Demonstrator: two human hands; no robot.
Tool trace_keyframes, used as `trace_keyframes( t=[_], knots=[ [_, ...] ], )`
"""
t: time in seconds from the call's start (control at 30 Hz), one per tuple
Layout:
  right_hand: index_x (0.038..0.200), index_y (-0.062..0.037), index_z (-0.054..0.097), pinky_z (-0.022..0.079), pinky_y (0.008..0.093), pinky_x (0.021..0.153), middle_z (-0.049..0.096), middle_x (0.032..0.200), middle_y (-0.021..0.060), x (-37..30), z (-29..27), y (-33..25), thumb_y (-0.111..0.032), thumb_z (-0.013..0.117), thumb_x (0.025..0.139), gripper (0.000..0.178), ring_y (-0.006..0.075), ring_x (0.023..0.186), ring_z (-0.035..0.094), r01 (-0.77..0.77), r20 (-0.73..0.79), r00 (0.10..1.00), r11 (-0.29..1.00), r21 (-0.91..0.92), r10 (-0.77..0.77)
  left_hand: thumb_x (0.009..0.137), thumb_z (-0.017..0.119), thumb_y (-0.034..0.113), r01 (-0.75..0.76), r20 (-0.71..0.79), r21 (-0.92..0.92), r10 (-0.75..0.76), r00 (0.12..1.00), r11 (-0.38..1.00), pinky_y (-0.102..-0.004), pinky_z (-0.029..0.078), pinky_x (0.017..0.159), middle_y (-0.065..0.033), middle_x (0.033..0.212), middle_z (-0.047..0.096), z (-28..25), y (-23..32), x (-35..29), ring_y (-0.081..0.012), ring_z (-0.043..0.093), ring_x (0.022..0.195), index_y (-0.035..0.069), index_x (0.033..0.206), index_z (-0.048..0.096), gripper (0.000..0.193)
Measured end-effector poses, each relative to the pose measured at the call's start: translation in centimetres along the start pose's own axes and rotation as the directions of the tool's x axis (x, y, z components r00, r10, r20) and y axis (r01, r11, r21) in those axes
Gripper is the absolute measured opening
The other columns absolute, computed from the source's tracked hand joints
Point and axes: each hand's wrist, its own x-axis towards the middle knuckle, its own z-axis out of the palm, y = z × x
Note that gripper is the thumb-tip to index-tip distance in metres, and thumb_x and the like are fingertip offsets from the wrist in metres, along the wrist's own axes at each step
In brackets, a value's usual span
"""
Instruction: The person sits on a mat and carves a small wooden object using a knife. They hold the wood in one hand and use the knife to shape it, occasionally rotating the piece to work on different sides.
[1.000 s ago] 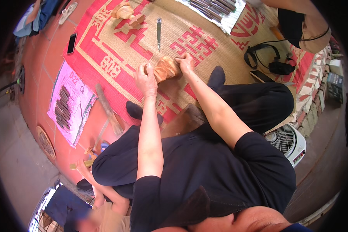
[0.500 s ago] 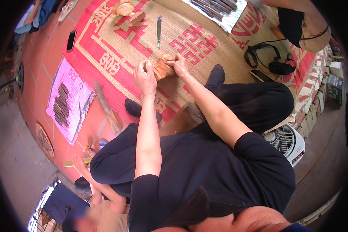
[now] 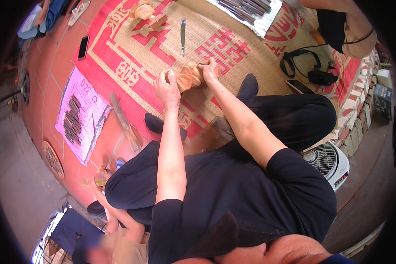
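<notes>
I'm over a red-patterned mat [image 3: 132, 57] on tile floor, blade [image 3: 182, 30] lying ahead. My left hand [image 3: 167, 86] and right hand [image 3: 209, 70] both grip the carving [image 3: 189, 75], arms stretched forward.

Wooden carving [image 3: 190, 75] and both hands now slightly farther up the mat [image 3: 233, 48]

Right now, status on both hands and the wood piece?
Left hand and right hand both gripping carved wooden piece over woven mat. Chisel lies apart, beyond it.
</notes>
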Motion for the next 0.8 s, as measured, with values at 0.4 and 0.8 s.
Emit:
trace_keyframes(
  t=[0.4, 0.8],
  knots=[
    [0.073, -0.0075, 0.058, 0.041, 0.0426, 0.084, 0.062, 0.095, 0.0071, -4.6, 0.7, -0.3, -0.019, 0.076, 0.06, 0.025, 0.0304, 0.094, 0.054, 0.468, 0.154, 0.876, 0.882, -0.047, -0.457, 0.088, 0.054, 0.028, 0.011, 0.001, -0.07, -0.011, 1.0, 0.997, -0.0398, 0.044, 0.08, -0.0109, 0.092, 0.063, -0.3, -1.0, -0.1, -0.0299, 0.056, 0.089, 0.004, 0.092, 0.062, 0.025],
    [0.073, -0.0061, 0.06, 0.047, 0.0402, 0.074, 0.064, 0.084, 0.0082, -3.8, 2.0, -0.5, -0.02, 0.075, 0.061, 0.024, 0.0292, 0.085, 0.059, 0.493, -0.031, 0.862, 0.852, -0.178, -0.505, 0.088, 0.054, 0.027, 0.03, 0.001, -0.035, -0.03, 1.0, 0.999, -0.0386, 0.044, 0.079, -0.0108, 0.091, 0.062, -0.1, -0.5, -0.2, -0.0292, 0.057, 0.089, 0.004, 0.094, 0.062, 0.025]
  ],
)
